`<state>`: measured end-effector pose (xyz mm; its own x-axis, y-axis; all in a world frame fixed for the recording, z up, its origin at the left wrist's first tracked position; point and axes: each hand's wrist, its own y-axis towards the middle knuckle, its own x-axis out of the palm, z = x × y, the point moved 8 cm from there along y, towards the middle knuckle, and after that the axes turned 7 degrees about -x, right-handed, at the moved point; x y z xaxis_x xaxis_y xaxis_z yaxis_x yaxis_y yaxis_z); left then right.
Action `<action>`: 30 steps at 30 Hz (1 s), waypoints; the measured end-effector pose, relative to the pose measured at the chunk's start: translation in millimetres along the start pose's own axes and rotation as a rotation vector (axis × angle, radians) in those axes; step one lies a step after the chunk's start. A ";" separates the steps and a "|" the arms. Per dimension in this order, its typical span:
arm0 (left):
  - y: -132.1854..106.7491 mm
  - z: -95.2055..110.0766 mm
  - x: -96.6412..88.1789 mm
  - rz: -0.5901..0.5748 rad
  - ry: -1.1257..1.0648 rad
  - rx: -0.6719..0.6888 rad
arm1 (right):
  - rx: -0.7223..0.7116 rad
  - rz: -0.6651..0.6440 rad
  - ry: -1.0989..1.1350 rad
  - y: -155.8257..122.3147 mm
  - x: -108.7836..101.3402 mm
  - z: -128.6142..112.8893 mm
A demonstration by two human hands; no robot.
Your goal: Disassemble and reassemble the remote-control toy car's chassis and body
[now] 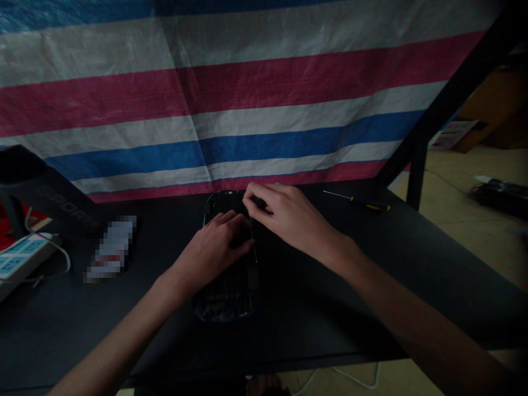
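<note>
A long black plastic body (225, 297) with blue edging, shaped like the underside of a toy car, lies lengthwise on the dark table. My left hand (223, 239) rests across its middle, fingers curled on it and thumb at the right side. At its far right corner, my right hand (274, 206) has thumb and forefinger pinched together. Whatever sits between those fingertips is too dark and small to make out. A screwdriver (367, 205) with a black and yellow handle lies on the table to the right of my right hand.
A power strip (20, 256) with a white cable is at the left edge, near a dark upright object (53, 192) with lettering. A pixelated item (112, 247) lies left of the hands. Behind the black table (313, 308) hangs a striped tarp (264, 88).
</note>
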<state>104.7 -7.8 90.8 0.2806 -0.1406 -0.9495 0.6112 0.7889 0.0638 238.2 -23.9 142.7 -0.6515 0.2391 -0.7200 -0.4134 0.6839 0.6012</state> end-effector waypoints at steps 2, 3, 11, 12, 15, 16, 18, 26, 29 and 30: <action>-0.5 0.7 -0.5 0.002 -0.001 0.007 | -0.039 0.010 0.029 -0.7 -0.6 -3.7; -0.7 1.2 -0.7 0.003 -0.004 0.011 | -0.043 0.017 0.029 -1.1 -1.5 -4.2; 0.0 0.9 0.5 0.005 -0.010 0.033 | 0.022 0.041 -0.001 -2.4 -6.6 1.7; 0.2 0.0 0.5 0.009 -0.013 0.032 | 0.050 0.025 -0.017 -2.8 -5.8 3.7; 0.4 -2.4 1.1 0.017 -0.009 0.026 | 0.053 -0.005 0.009 -3.2 -3.9 3.1; 0.3 -2.5 1.2 0.017 -0.007 0.027 | 0.036 0.000 0.016 -2.9 -4.3 1.5; 0.0 -2.0 1.2 0.011 -0.007 0.025 | 0.075 0.013 -0.018 -3.0 -5.8 4.4; -0.4 -0.1 -0.8 0.010 -0.020 0.018 | 0.133 0.039 -0.086 -1.8 -7.2 9.3; -0.2 -1.2 -0.1 0.013 -0.021 0.020 | 0.127 0.033 -0.053 -2.4 -5.6 8.1; -0.2 -1.1 0.0 0.013 -0.019 0.020 | 0.093 0.038 -0.032 -2.1 -5.5 5.0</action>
<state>103.8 -7.3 90.5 0.3024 -0.1414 -0.9426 0.6222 0.7785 0.0828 245.9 -23.2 143.7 -0.6444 0.2871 -0.7087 -0.3268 0.7345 0.5947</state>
